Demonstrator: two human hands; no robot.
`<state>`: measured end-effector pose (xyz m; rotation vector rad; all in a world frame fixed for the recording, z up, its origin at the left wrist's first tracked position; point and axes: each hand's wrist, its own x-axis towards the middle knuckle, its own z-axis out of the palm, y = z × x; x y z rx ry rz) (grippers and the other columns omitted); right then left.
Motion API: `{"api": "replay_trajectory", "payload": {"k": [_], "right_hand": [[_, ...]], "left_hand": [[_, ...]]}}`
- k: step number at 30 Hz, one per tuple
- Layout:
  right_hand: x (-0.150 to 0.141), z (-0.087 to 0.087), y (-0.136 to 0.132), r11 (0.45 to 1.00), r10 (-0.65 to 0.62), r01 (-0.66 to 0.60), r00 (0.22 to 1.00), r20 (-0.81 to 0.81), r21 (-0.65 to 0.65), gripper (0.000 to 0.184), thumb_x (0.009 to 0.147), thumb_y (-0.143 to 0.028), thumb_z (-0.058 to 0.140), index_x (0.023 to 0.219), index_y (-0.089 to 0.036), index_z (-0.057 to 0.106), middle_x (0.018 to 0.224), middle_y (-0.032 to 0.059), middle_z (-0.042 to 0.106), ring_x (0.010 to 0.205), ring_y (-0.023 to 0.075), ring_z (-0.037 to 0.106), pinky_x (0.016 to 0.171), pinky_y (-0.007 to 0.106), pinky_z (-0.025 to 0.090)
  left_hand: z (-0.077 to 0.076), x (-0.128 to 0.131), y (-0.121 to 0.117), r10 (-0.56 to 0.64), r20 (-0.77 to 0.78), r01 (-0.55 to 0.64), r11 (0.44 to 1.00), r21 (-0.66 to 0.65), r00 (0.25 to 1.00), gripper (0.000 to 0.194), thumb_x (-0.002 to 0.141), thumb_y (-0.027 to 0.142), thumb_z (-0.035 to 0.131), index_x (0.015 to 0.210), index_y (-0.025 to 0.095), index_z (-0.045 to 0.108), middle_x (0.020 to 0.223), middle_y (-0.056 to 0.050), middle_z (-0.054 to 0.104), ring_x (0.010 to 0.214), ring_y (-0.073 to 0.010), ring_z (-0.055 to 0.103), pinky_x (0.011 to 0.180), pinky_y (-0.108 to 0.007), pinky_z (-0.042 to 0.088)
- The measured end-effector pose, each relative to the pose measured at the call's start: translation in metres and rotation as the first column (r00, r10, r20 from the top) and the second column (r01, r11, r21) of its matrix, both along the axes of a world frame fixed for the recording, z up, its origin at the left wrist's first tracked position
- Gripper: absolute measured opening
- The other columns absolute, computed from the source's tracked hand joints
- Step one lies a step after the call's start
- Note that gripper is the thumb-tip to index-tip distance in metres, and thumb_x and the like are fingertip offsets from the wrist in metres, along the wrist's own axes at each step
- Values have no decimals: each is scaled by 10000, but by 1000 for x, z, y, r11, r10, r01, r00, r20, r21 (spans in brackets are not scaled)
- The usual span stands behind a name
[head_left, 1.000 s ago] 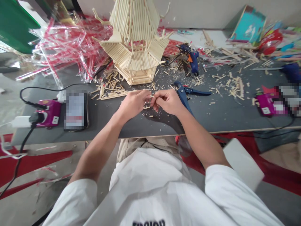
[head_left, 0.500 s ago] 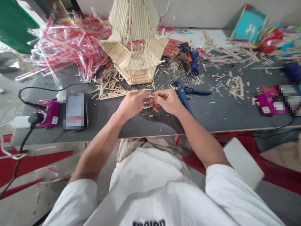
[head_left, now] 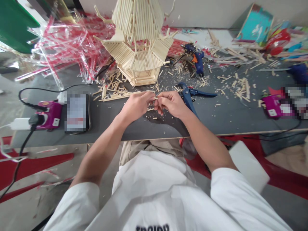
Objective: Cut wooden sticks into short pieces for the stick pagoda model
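Note:
My left hand (head_left: 138, 104) and my right hand (head_left: 170, 103) meet fingertip to fingertip above the table's near part. Both pinch a small pale stick piece (head_left: 155, 98), mostly covered by the fingers. Beyond them stands a tiered model (head_left: 141, 61) built of pale wooden sticks. Just right of my right hand lies a blue cutter (head_left: 189, 98), its handles spread. Several long loose sticks (head_left: 117, 96) lie left of my left hand, and short offcuts (head_left: 113, 84) are heaped behind them.
A phone (head_left: 77, 114) and a purple power socket (head_left: 49, 114) with cables are at the left. Clear-and-red plastic wrappers (head_left: 69, 48) pile up at the back left. A blue glue gun (head_left: 198, 62) lies behind the cutter. Another purple socket (head_left: 276, 106) sits at the right.
Hardly anything differs. Both hands stay together in the same pinch, with only a slight shift of the fingers.

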<state>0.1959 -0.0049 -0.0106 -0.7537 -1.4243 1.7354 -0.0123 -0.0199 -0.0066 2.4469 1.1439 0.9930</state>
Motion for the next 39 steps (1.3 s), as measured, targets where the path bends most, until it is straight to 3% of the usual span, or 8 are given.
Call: {"api": "replay_trajectory", "payload": {"k": [11, 22, 34, 39], "right_hand": [[0, -2, 0, 998, 45, -47, 998, -35, -38, 286, 910, -407, 767, 791, -150, 731, 688, 9, 748, 487, 97, 667, 417, 180, 527], [-4, -3, 0, 997, 0, 0, 1000, -3, -74, 293, 876, -424, 753, 748, -164, 708, 674, 12, 735, 478, 101, 653, 409, 190, 516], [-4, -8, 1, 996, -56, 50, 996, 75, 78, 306, 934, -436, 715, 758, -187, 687, 661, -15, 707, 496, 81, 631, 423, 172, 497], [-3, -7, 2, 992, -56, 46, 994, 92, 115, 293, 956, -404, 698, 765, -182, 681, 671, -16, 704, 509, 76, 634, 431, 166, 493]], "left_hand": [[1, 0, -1, 24, -25, -24, 1000, -4, 999, 297, 907, 65, 470, 1044, 148, 720, 880, -54, 747, 734, -124, 644, 711, -224, 475], [-4, 0, 1, 48, -87, -45, 998, 35, 995, 302, 885, 54, 446, 1024, 148, 698, 855, -56, 720, 718, -128, 619, 685, -229, 448], [-7, 0, 1, 59, -85, -54, 997, 58, 995, 255, 917, 79, 451, 1009, 156, 676, 849, -60, 708, 703, -131, 610, 674, -240, 439], [-4, 1, -1, 41, -31, -41, 999, 11, 999, 281, 890, 66, 453, 1017, 154, 687, 850, -56, 716, 697, -128, 617, 675, -236, 459]]}}
